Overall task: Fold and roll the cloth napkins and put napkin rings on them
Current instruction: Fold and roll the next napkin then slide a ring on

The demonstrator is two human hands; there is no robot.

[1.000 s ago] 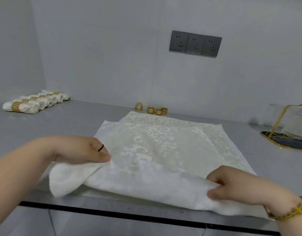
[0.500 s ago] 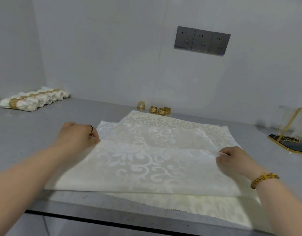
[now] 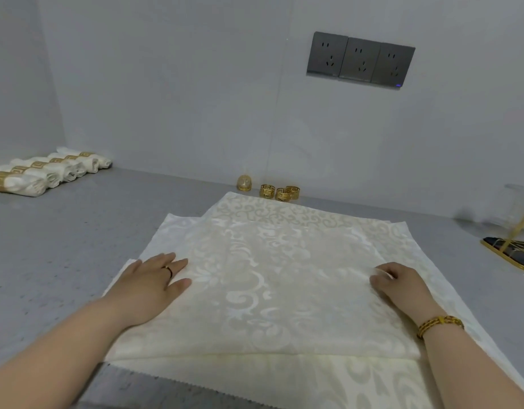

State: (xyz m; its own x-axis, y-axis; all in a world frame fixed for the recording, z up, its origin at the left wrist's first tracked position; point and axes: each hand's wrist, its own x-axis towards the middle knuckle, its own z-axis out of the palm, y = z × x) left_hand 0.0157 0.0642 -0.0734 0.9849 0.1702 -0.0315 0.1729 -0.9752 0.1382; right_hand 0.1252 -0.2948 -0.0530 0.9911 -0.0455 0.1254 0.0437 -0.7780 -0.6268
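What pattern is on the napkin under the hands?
The napkin is cream-white with a woven scrolling floral damask pattern, seen in the head view.

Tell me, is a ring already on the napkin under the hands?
No, the napkin lies flat, and the loose rings stand behind it by the wall.

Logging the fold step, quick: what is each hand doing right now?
Left hand: open, flat on the folded napkin, holding nothing.
Right hand: fingers curled, resting on the napkin; a grip cannot be told.
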